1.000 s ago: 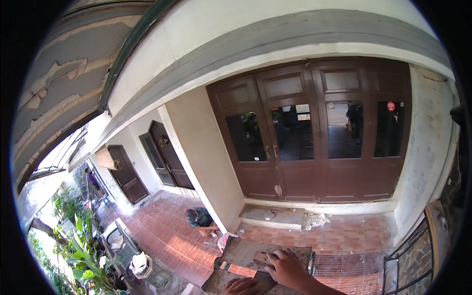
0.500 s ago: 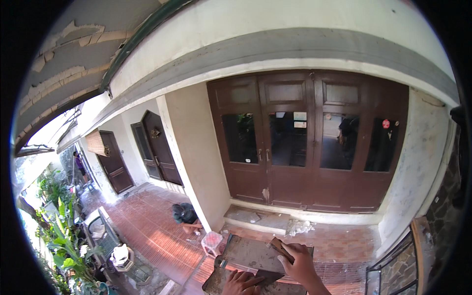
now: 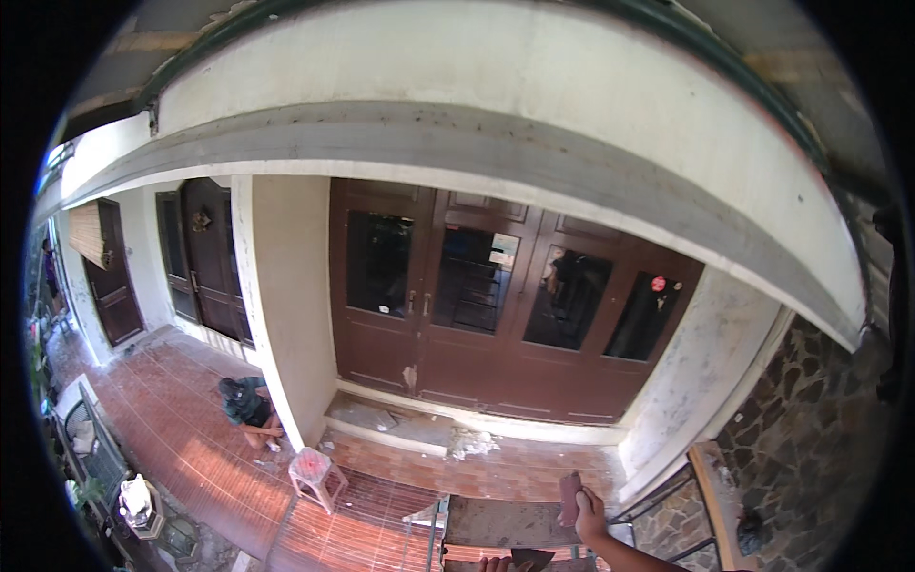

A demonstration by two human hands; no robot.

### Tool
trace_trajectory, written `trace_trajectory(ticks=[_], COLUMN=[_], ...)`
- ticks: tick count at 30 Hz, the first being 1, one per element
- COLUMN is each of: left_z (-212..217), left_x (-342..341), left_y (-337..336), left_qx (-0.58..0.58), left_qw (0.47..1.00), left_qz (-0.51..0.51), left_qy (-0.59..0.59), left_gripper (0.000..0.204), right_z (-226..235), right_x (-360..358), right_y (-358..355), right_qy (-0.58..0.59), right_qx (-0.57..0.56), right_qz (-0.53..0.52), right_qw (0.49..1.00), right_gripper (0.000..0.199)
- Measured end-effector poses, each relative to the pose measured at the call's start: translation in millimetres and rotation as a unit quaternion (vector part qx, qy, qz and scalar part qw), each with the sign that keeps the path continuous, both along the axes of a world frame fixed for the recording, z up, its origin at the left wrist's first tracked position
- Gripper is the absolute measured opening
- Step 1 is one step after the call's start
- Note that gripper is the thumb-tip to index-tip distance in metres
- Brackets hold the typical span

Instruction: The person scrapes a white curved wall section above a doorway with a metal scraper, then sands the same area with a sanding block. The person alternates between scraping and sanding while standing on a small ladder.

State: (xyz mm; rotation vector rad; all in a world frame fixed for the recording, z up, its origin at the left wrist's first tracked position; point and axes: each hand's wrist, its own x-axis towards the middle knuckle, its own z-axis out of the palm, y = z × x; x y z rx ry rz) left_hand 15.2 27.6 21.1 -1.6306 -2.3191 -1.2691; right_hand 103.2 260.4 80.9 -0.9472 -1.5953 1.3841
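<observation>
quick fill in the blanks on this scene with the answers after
The reddish-brown block is gripped by the wearer's ____.
The dark flat piece is nearest the wearer's ____.
The large panelled doors are coloured ____.
In the picture, the stool stands to the ____ of the crouching person.

Missing words: right hand; left hand; brown; right

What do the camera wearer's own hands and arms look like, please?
The bare right hand wears no glove, and the bare right forearm shows no sleeve, watch or band. Of the bare left hand, only ungloved fingers show at the picture's lower edge; its forearm is out of view.
</observation>
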Motion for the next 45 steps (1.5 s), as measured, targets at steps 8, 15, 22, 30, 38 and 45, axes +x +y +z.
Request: trace_trajectory(ticks=[8, 15, 22, 30, 38, 45], left_z=[-40, -57, -12, 15, -11, -20], left_x=[21, 23, 8, -3, 6, 8], left_y=[11, 20, 11, 4, 12, 13], left_qx=[-0.079, -0.126, -0.139, -0.115, -0.109, -0.105], left_qw=[0.996, 0.99, 0.989, 0.992, 0.989, 0.993], left_qz=[-0.035, -0.044, -0.042, -0.031, -0.035, 0.01], left_qy=[-0.034, -0.041, -0.034, -0.046, -0.098, -0.045], left_gripper=[0.054, 0.054, 0.053, 0.048, 0.048, 0.048], right_z=[-19, 48, 285, 582, 623, 619], right_x=[18, -1, -98, -176, -202, -200], right_y=[-1, -43, -8, 39, 51, 38], right_qy=[-0.001, -0.137, -0.087, 0.057, -0.058, -0.059], right_qx=[-0.082, 0.114, 0.587, 0.778, 0.867, 0.892], right_qz=[-0.056, -0.02, -0.066, -0.268, -0.204, -0.126], right_qw=[0.995, 0.984, 0.802, 0.565, 0.45, 0.429], right_gripper=[0.029, 0.047, 0.052, 0.047, 0.05, 0.046])
